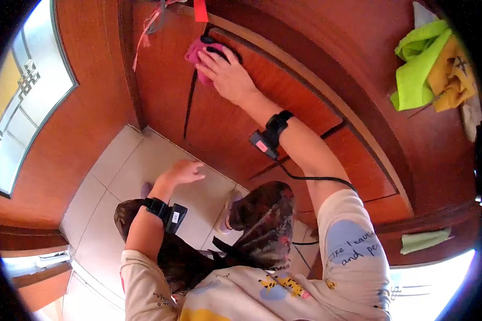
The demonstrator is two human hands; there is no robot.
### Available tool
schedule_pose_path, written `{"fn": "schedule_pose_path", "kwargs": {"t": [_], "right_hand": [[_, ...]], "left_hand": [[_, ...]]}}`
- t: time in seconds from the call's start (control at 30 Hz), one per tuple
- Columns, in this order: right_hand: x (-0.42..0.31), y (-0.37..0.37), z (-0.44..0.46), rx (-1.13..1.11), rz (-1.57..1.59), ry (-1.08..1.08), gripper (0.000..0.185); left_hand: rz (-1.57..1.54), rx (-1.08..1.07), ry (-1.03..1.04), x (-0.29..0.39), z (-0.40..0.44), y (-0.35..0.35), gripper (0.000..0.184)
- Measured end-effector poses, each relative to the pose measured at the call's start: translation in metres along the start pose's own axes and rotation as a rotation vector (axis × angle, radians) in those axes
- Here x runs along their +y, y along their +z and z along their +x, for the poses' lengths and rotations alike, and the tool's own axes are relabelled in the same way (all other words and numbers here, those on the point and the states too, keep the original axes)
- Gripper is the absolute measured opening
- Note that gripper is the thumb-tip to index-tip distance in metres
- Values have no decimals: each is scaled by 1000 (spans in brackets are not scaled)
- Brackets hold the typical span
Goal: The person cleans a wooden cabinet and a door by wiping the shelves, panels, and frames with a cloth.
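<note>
My right hand (pixel 227 75) is stretched forward to the reddish-brown wooden cabinet front (pixel 273 107). It holds a bunched pink cloth (pixel 194 53) flat against the wood near the cabinet's upper edge, its fingers spread over the fabric. Something black shows beside the cloth, partly under the fingers. Lower down, my left hand (pixel 186 172) hangs above the floor near my knee, apart from the cabinet. Its fingers are loosely bent with gaps between them and nothing shows in them. A black strapped device sits on each of my wrists.
Yellow-green and mustard cloths (pixel 420 69) lie in a heap on the wooden top at upper right. A pale green cloth (pixel 426 241) is at lower right. Pink and red ribbons (pixel 147 35) hang at the top. Light tiles (pixel 128 166) cover the floor; a patterned glass panel (pixel 29 96) stands left.
</note>
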State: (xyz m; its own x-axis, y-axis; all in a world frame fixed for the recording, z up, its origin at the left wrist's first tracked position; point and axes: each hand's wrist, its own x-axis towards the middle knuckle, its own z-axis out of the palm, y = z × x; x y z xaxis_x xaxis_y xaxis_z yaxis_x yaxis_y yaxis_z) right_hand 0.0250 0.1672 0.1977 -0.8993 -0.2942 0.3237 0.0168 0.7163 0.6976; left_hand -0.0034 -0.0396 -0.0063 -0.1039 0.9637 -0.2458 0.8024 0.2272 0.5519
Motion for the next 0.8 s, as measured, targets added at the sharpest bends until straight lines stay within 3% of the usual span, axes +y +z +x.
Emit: {"fn": "schedule_pose_path", "kwargs": {"t": [0.2, 0.33, 0.4, 0.5, 0.6, 0.73, 0.8], "right_hand": [[-14, -15, -96, -188, 30, -113, 55], [-11, -38, -183, -272, 81, -56, 54], [-4, -58, -221, -339, 93, -27, 52], [11, -77, -246, -390, 81, -23, 51], [20, -85, -219, -450, 65, -20, 50], [22, -72, -128, -272, 31, -20, 49], [17, -48, -81, -148, 49, -66, 49]], "left_hand": [[224, 33, -184, -36, -22, 29, 47], [187, 110, -226, -26, -30, 22, 43], [270, 18, -174, -11, -31, 15, 42], [270, 49, -181, -4, -28, 16, 41], [243, 132, -136, 8, -28, 11, 41], [247, 57, -174, 34, -29, -7, 39], [201, 181, -78, 19, -14, 12, 35]]}}
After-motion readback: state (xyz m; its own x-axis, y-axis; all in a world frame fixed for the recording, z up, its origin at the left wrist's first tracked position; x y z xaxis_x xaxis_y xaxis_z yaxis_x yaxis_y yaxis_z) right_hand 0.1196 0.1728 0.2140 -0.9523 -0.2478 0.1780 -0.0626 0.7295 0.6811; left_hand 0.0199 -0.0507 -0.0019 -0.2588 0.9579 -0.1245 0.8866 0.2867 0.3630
